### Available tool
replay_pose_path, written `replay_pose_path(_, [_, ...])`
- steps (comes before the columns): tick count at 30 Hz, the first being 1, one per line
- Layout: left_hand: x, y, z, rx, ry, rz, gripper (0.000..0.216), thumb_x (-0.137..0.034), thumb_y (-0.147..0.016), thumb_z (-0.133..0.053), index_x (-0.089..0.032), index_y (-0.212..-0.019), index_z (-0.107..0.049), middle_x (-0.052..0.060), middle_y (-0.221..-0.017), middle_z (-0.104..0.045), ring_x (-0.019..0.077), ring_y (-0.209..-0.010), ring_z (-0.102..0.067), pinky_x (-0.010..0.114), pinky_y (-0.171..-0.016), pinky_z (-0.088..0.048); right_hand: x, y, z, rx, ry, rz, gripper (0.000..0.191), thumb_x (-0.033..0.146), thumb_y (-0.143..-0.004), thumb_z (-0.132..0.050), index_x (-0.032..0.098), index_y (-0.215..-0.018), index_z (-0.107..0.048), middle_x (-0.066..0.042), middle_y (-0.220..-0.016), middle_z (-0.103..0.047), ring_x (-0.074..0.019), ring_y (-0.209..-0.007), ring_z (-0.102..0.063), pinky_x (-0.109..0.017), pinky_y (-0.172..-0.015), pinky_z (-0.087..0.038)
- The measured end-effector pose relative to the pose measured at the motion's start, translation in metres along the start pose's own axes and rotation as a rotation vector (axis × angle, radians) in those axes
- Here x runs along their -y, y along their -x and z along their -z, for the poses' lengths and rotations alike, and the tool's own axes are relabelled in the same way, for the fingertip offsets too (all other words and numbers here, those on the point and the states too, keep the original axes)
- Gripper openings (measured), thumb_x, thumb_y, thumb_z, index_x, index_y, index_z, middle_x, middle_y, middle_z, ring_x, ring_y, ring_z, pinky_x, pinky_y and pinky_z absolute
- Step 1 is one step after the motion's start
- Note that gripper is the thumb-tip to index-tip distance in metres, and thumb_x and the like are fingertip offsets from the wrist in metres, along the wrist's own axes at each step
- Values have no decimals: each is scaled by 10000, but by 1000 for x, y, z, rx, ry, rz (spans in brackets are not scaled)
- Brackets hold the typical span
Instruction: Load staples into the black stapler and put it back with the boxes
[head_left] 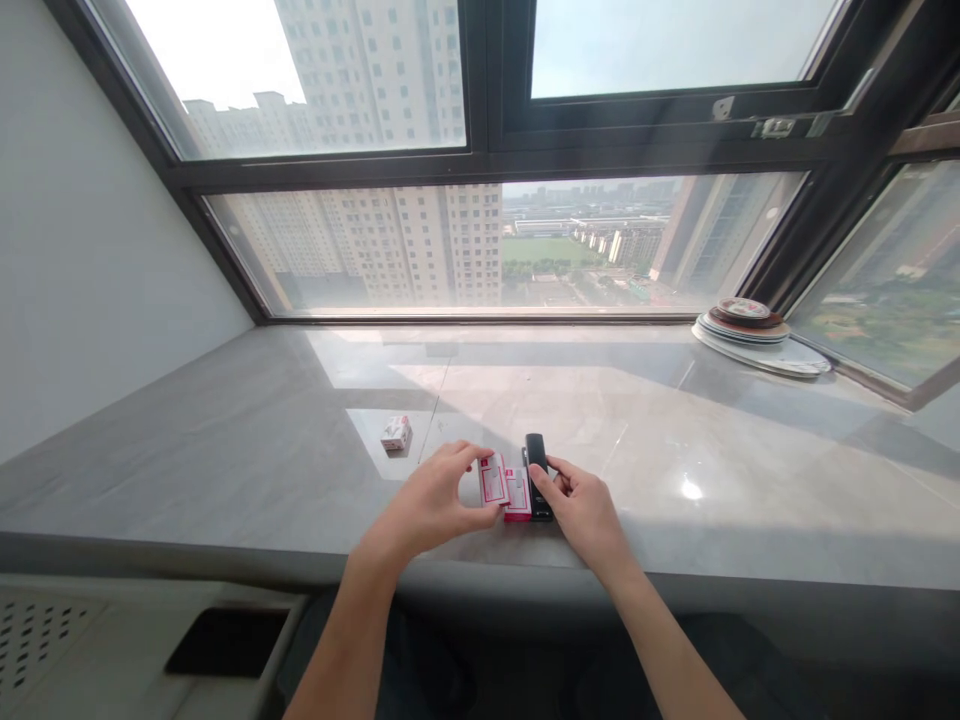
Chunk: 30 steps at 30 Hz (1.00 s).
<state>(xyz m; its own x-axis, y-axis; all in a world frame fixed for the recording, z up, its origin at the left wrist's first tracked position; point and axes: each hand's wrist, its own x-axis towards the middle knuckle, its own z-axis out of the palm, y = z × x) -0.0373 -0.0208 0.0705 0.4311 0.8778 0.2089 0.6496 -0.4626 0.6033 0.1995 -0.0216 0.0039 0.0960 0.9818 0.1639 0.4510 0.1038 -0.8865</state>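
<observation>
Between the thumb and fingers of my left hand (442, 497) is a small white card with a pink border (493, 480). It overlaps the left side of a stack of matching pink-edged cards (517, 492) lying on the ledge. My right hand (586, 508) is closed on a black stapler (537, 450), thumb on top and fingers along its right side. The stapler lies lengthwise, pointing away from me, and sits right against the stack's right side. Whether any card is inside its jaw is hidden. A small white box with red print (396, 433) stands farther left.
The grey stone ledge (225, 450) ends in a front edge just below my hands. Stacked plates (757, 350) sit in the far right corner by the window. Below left is a pale surface (97, 650) with a dark rectangular object (225, 642).
</observation>
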Motion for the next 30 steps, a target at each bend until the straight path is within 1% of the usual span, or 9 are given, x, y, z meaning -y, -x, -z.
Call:
replay_pose_path(6, [-8, -22, -40, 100, 100, -102, 610, -498, -767, -833, -323, -1317, -635, 56, -1211, -685, 299, -1153, -603, 411, -977, -507, 2, 0, 0, 15, 3, 18, 619, 675, -929, -558, 147, -1184, -757, 32, -593, -497, -157, -594, -492, -274, -594, -384])
replay_pose_path(10, [6, -19, -33, 30, 77, -97, 796, -632, -777, -790, -351, -1468, -513, 62, -1407, -588, 297, -1314, -513, 410, -1077, -456, 4, 2, 4, -7, -31, -2, 650, 675, -944, -536, 149, -1283, -710, 35, -621, -489, -162, -618, -501, -279, -619, -402])
replay_pose_path(12, [26, -20, -13, -129, -6, 30, 581, -655, -930, -586, -324, -1408, -566, 69, -1354, -612, 277, -1270, -543, 407, -1065, -449, 4, 6, 9, -26, -73, -27, 666, 668, -951, -529, 154, -1352, -665, 36, -653, -484, -164, -651, -506, -283, -664, -429])
replay_pose_path(15, [71, -23, 26, -498, -265, 482, 513, -569, -1040, -329, -213, -1227, -647, 120, -1084, -687, 296, -1020, -641, 433, -923, -473, 4, 15, 20, 35, -100, -92, 789, 664, -884, -636, 154, -1480, -555, 40, -691, -488, -166, -662, -502, -293, -679, -455])
replay_pose_path(16, [85, -24, 37, -537, -345, 629, 511, -560, -1028, -345, -196, -1248, -627, 137, -1069, -693, 322, -993, -649, 442, -876, -472, 4, 18, 23, 78, -89, -112, 873, 661, -841, -689, 152, -1525, -503, 41, -698, -496, -167, -652, -499, -294, -658, -454])
replay_pose_path(18, [105, -29, 48, -473, -390, 726, 484, -534, -1009, -371, -182, -1215, -633, 160, -1020, -713, 357, -944, -661, 438, -803, -463, 6, 22, 28, 168, -44, -135, 1040, 645, -760, -775, 153, -1594, -395, 40, -703, -521, -173, -634, -504, -289, -606, -434])
replay_pose_path(22, [98, -49, 17, -291, -344, 564, 402, -522, -1014, -383, -235, -1002, -664, 110, -909, -739, 305, -894, -679, 352, -757, -441, 17, 21, 28, 272, 47, -78, 1094, 527, -659, -880, 216, -1586, -391, 12, -741, -640, -209, -671, -594, -279, -597, -407])
replay_pose_path(26, [59, -72, -38, -170, -280, 359, 397, -529, -1046, -353, -248, -983, -627, 77, -891, -738, 245, -857, -680, 304, -745, -416, 28, 14, 25, 292, 145, 16, 767, 417, -660, -871, 303, -1366, -594, -17, -867, -737, -244, -765, -670, -281, -645, -418])
replay_pose_path(30, [33, -76, -63, -102, -220, 232, 413, -515, -1073, -293, -258, -938, -588, 53, -876, -720, 226, -817, -667, 294, -723, -402, 32, 10, 23, 310, 195, 44, 626, 401, -704, -825, 318, -1293, -631, -12, -894, -757, -249, -784, -692, -276, -647, -415])
